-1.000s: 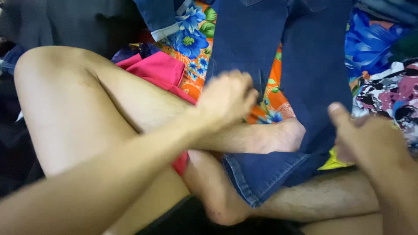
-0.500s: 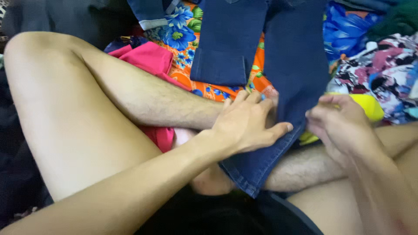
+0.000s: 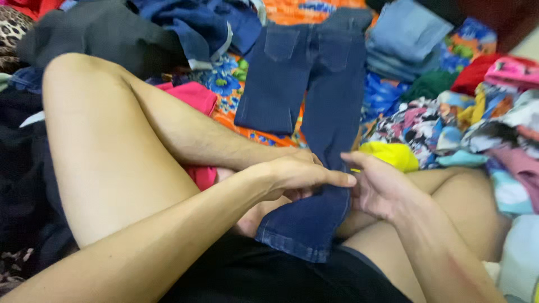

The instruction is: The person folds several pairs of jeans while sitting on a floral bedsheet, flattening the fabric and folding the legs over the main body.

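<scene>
Clothes cover the whole floor around the person, who sits with bare legs crossed in the lower half of the frame. Dark blue jeans (image 3: 328, 112) lie spread flat in the middle, back pockets up, the waist at the top centre and the legs running down toward the person. So the long axis goes from top to bottom of the frame, slightly tilted. One jeans leg is short or folded and ends at middle height; the other leg reaches down over the crossed legs, its hem at the lower centre.

A dark grey garment (image 3: 95, 36) lies in the upper left, folded light blue jeans (image 3: 404, 33) in the upper right, and a mixed colourful pile (image 3: 477, 118) at the right edge. A pink cloth (image 3: 193, 98) shows beside the knee, a yellow cloth (image 3: 390, 154) near the right hand.

The left hand (image 3: 295, 174) rests flat on the long jeans leg, fingers straight and pressed together, pointing right. The right hand (image 3: 379, 188) touches the same leg from its right edge, fingers loosely bent at the cloth; whether it pinches the cloth I cannot tell. Both hands almost meet, equally near.
</scene>
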